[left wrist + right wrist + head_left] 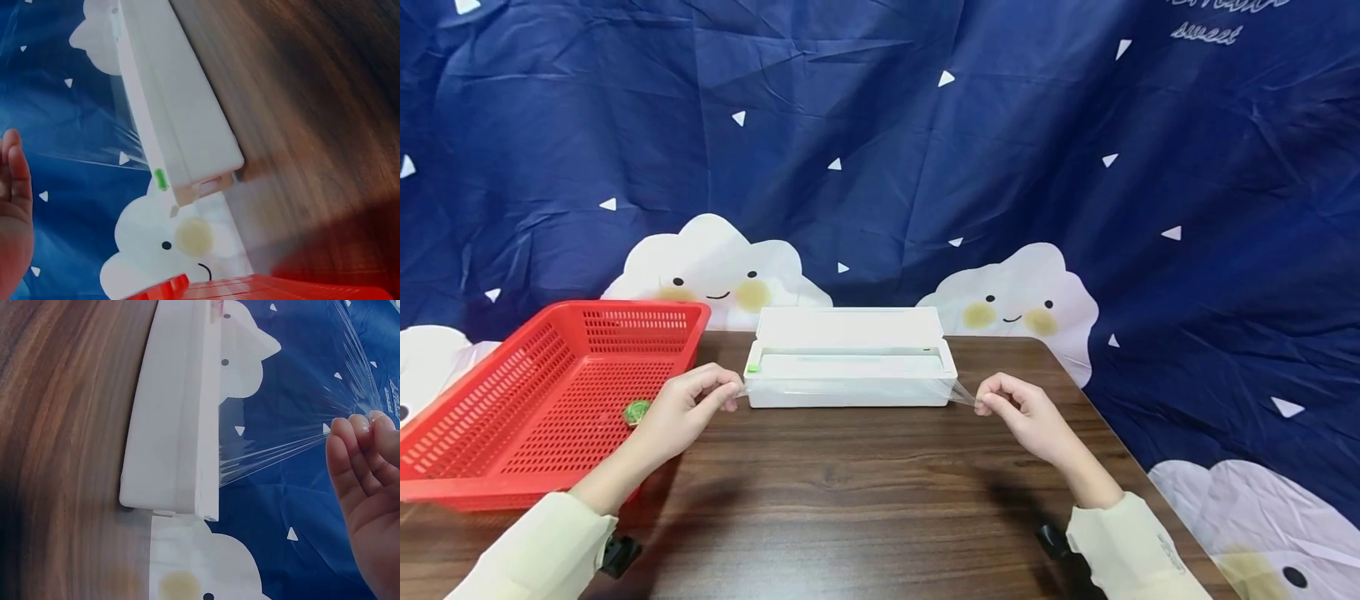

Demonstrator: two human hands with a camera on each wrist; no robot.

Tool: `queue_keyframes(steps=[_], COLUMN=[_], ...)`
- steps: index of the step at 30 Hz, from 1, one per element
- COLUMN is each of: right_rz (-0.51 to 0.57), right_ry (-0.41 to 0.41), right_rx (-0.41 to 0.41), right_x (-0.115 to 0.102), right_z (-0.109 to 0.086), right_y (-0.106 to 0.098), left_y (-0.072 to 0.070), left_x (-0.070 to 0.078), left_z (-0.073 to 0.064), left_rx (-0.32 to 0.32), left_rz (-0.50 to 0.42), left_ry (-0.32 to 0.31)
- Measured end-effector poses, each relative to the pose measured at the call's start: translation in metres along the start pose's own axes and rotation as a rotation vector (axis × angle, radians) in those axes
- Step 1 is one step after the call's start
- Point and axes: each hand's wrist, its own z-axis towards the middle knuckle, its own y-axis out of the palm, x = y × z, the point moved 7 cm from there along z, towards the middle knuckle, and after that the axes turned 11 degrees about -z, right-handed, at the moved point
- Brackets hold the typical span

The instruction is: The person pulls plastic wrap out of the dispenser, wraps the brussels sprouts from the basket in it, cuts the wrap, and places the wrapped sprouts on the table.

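Observation:
A long white cling film dispenser (850,398) stands on the table with its lid (848,327) raised at the back. Clear cling film (281,450) comes out of it and stretches across its front, gathered into creases at the right. The left hand (688,404) pinches the film's left corner just beside the dispenser's left end. At the other end, the right hand (1026,417) pinches the right corner between thumb and fingers, as the right wrist view also shows. A small green piece (161,179) sits on the dispenser's left end. The left wrist view cuts off most of the left hand.
To the left stands a red plastic basket (580,417), with a small round green item (636,412) inside, partly behind the left hand. A dark wooden table (850,500) lies under everything. Behind it hangs a blue cloth (850,108) with clouds.

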Motion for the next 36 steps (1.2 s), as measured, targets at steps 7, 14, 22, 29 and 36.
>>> queue_keyframes(steps=[7,14,22,29,36], right_rz=[0.036,0.130,0.150,0.129,0.088], right_ry=[-0.018,-0.076,-0.058,-0.117,-0.133], right_rx=[-0.118,-0.280,-0.398,-0.450,-0.479], right_x=[0.030,0.034,0.037,0.046,0.057], right_z=[-0.015,-0.027,-0.036,-0.045,-0.053], right_y=[0.012,0.027,0.038,0.051,0.068], left_y=[0.008,0.021,0.033,0.043,0.057], left_x=[-0.015,-0.021,-0.022,-0.025,-0.030], left_z=[-0.014,-0.032,-0.043,-0.052,-0.059], left_rx=[-0.165,-0.375,-0.505,-0.559,-0.630], left_rz=[-0.068,-0.153,-0.186,-0.151,-0.010], left_ry=[-0.056,-0.103,-0.049,0.014,0.103])
